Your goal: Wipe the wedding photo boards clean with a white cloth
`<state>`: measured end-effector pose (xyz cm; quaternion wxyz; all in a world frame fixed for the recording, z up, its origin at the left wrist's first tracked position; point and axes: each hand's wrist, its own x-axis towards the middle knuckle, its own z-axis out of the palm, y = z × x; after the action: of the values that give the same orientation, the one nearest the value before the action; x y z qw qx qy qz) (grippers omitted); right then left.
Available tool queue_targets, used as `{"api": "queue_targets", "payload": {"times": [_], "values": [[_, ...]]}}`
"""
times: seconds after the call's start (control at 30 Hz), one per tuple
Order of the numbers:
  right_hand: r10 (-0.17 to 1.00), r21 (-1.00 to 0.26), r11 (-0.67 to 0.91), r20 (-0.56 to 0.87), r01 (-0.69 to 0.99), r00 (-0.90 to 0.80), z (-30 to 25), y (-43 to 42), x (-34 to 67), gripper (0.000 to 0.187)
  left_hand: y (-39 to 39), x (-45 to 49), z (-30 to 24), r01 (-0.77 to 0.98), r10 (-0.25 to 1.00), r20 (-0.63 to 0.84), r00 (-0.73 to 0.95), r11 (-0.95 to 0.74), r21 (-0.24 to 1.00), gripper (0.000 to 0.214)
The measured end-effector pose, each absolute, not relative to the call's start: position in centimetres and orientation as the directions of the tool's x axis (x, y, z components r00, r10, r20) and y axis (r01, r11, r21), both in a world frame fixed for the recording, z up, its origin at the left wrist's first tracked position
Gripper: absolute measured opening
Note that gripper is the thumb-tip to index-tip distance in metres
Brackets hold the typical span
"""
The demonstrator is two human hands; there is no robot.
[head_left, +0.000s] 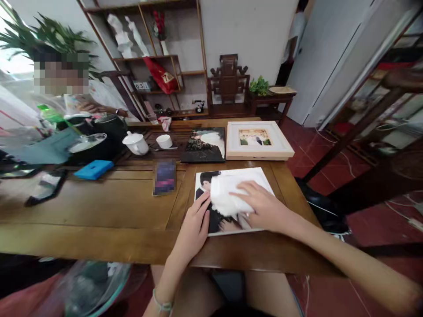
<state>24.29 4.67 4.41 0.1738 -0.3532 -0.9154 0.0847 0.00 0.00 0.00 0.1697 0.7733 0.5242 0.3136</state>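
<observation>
A white-edged photo print (214, 223) lies flat near the table's front edge, showing a person in a dark suit. My left hand (194, 224) rests on its left side with the fingers stretched out. On the print's upper middle sits a white cloth or wad of tissue (225, 197), and my right hand (264, 204) holds it from the right, pressed onto the surface. The cloth and both hands cover much of the picture. Just behind are a dark photo panel (205, 145) and a light wooden picture frame (280, 143) with a small photo inside.
A phone-like dark object (164, 177) and a blue box (94, 169) lie left on the wooden table (132, 215). A white lidded cup (135, 143) and a small white cup (164, 141) stand behind them. A person (109, 99) sits at the far left. A bin (95, 286) stands below.
</observation>
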Motion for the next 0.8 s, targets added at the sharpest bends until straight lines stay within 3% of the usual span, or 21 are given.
{"api": "queue_targets", "payload": {"times": [0.17, 0.27, 0.4, 0.5, 0.63, 0.8], "values": [[0.744, -0.247, 0.663, 0.328, 0.707, -0.583, 4.1, 10.7, 25.8, 0.042, -0.2, 0.0, 0.3, 0.712, 0.919, 0.302, 0.253, -0.389, 0.585, 0.045], [0.787, -0.226, 0.605, 0.318, 0.764, -0.529, 3.5, 10.5, 27.6, 0.042, -0.2, 0.0, 0.3, 0.710, 0.917, 0.310, 0.251, -0.393, 0.585, 0.044], [0.782, -0.202, 0.622, 0.206, 0.757, -0.588, 3.9, 5.3, 28.6, 0.064, -0.2, 0.1, 0.1, 0.698, 0.915, 0.321, 0.245, -0.396, 0.597, 0.044], [0.701, -0.220, 0.705, 0.070, 0.675, -0.710, 5.3, 0.2, 27.6, 0.083, -0.1, 0.0, 0.1, 0.692, 0.918, 0.313, 0.244, -0.391, 0.607, 0.045], [0.592, -0.281, 0.770, -0.018, 0.572, -0.806, 6.5, -2.6, 25.0, 0.085, -0.1, -0.1, 0.1, 0.686, 0.918, 0.312, 0.246, -0.392, 0.613, 0.045], [0.655, -0.282, 0.725, 0.000, 0.628, -0.756, 5.8, 2.2, 23.1, 0.095, -0.1, -0.1, 0.1, 0.688, 0.918, 0.311, 0.246, -0.392, 0.611, 0.045]]}}
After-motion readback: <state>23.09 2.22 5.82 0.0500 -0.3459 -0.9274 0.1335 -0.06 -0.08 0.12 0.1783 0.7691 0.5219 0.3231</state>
